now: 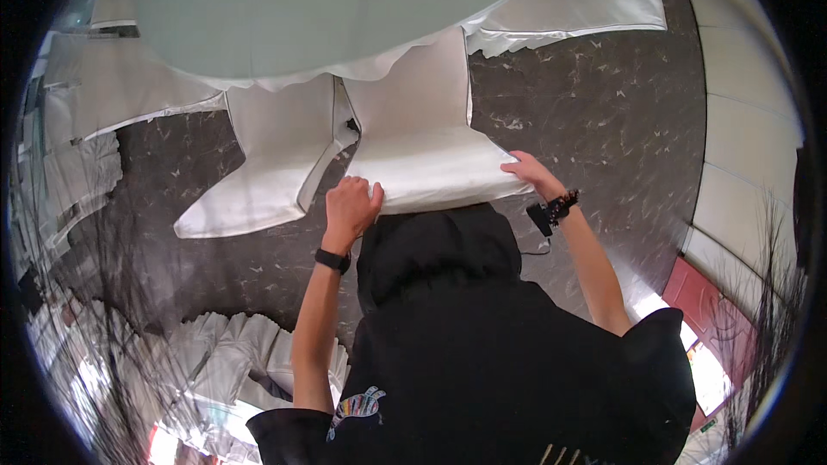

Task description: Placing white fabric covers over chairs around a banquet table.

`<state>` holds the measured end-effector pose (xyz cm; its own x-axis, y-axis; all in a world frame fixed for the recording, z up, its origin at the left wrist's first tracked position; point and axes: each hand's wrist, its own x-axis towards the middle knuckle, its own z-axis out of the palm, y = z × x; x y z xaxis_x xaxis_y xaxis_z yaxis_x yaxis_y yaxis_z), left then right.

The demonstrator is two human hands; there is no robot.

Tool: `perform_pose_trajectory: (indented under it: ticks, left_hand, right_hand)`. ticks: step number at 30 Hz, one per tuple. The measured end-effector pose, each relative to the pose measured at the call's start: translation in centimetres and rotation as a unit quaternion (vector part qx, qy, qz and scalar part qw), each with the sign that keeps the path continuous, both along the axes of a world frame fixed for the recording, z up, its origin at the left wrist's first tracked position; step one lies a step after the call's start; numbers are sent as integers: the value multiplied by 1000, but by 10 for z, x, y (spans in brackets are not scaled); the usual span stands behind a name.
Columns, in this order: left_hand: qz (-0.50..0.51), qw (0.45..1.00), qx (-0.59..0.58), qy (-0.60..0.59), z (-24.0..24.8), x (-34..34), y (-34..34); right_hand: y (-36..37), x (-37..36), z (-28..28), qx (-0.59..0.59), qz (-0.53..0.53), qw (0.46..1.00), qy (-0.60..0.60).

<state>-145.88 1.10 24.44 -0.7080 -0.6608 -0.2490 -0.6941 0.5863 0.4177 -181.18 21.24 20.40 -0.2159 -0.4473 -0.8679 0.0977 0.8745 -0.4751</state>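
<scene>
A chair in a smooth white cloth cover stands in front of me, its far end reaching to the table's edge. My left hand is closed over the near left corner of this chair, knuckles up. At the opposite corner my right hand grips the cover's edge, with some of its fingers hidden beneath. A second white-covered chair stands just to the left, a narrow gap away. Beyond both lies a round table with a pale green top and a ruffled white cloth at its rim.
More white-covered chairs surround the table. The floor is dark, marbled tile. Pale panels line the right side, near a red door. Behind me on the left are ruffled white covers and thin dark twigs.
</scene>
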Motion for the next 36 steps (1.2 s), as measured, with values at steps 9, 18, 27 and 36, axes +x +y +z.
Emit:
perform_pose_trajectory:
  ticks: [9, 18, 27, 36]
  left_hand:
    - [-2, 999, -34, 24, -2, -11, -7]
    - [68, 994, -72, 36, -5, -28, -30]
    - [108, 991, -77, 15, -8, -54, -96]
    - [130, 986, -97, 37, -4, -84, -146]
  right_hand:
    - [-14, -29, -3, -22, 39, 999, 28]
    - [-47, -36, -14, 3, 30, 996, 89]
    - [-108, -48, 3, -41, -45, 997, 47]
    - [-154, -76, -2, -68, -63, 993, 73]
